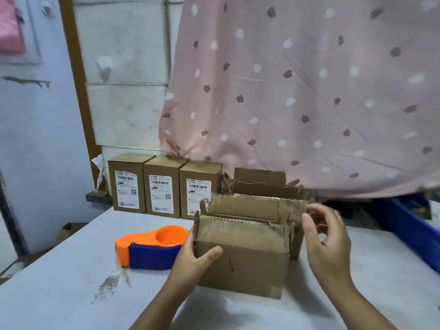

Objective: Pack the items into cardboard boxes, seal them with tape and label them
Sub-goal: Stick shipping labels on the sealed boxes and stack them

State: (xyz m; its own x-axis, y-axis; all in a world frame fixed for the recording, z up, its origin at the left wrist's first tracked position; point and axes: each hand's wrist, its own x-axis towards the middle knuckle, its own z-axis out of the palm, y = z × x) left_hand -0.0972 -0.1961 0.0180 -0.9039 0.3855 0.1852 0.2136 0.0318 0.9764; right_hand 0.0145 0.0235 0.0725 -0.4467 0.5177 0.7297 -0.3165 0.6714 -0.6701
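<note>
Open box [242, 267] on my table [71, 282]
my left hand [190, 256] grips its left end, right hand [328, 239] loose by the other end, holding nothing

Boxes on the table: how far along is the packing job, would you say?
Done: three closed boxes at the back stand with shipping labels on. In hand: the left hand grips the front box, its flaps up and untaped, while the right hand hovers open by its right end. Left: more open boxes wait behind, and the tape dispenser lies untouched on the table.
</note>
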